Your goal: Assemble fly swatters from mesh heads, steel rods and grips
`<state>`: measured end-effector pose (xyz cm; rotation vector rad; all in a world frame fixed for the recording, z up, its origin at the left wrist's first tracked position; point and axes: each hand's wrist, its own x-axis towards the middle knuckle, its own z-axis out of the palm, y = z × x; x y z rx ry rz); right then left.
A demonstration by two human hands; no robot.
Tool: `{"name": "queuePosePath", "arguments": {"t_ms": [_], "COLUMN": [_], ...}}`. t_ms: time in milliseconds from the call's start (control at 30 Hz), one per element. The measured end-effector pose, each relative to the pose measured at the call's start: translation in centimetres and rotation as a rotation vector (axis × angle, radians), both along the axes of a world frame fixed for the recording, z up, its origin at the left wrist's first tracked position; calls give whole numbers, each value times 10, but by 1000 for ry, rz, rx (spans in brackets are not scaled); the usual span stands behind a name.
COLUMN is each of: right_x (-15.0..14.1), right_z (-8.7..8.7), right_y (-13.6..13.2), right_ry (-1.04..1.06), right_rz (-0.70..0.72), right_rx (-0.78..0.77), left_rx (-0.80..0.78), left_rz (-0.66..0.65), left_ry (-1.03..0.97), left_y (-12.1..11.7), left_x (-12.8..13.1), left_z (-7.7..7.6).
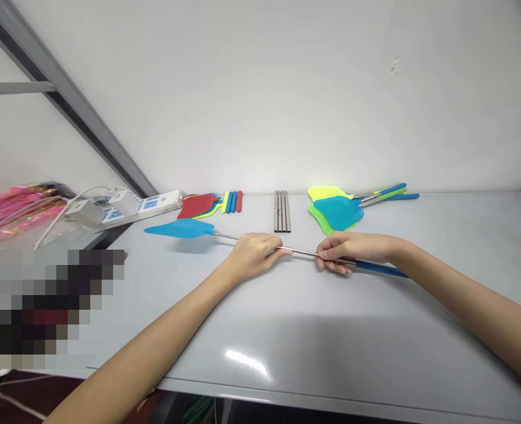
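A blue fly swatter [181, 228] with a thin metal rod and a blue handle lies across both my hands, its paddle to the left. My left hand [256, 254] is closed round the rod near the paddle. Farther along, my right hand [342, 252] pinches the rod just ahead of the handle, which passes under my right wrist. Behind my hands, several metal tubes [282, 212] stand side by side on the table. To the right rests a pile of fly swatters [339, 212] in yellow, blue and green, with handles attached.
Loose swatter heads [197, 205], the top one red, lie at the back left beside several coloured handles [232, 202]. A white power strip [154, 203] with plugs and cables runs along the left. Pink packaged items [17, 212] sit beyond it. The wall [260, 100] bounds the grey table [313, 353].
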<state>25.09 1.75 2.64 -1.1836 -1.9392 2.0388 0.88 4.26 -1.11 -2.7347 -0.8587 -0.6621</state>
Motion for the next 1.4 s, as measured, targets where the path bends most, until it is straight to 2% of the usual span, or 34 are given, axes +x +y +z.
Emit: {"name": "queuePosePath", "arguments": {"t_ms": [200, 533, 733, 1067, 1400], "right_x": [-4, -7, -12, -4, 1], "right_z": [-3, -14, -18, -15, -17], "right_y": [0, 3, 3, 5, 6], "right_ry": [43, 53, 89, 100, 111], "right_rz": [-48, -32, -35, 22, 45], "right_rx": [-30, 58, -23, -100, -80], "left_rx": [32, 22, -3, -2, 9], "left_rz": [5, 40, 74, 80, 92], "left_ry": [-3, 39, 56, 115, 132], "left_y": [-1, 13, 14, 15, 15], "left_x": [1, 0, 0, -4, -11], "left_z": [0, 0, 5, 8, 10]}}
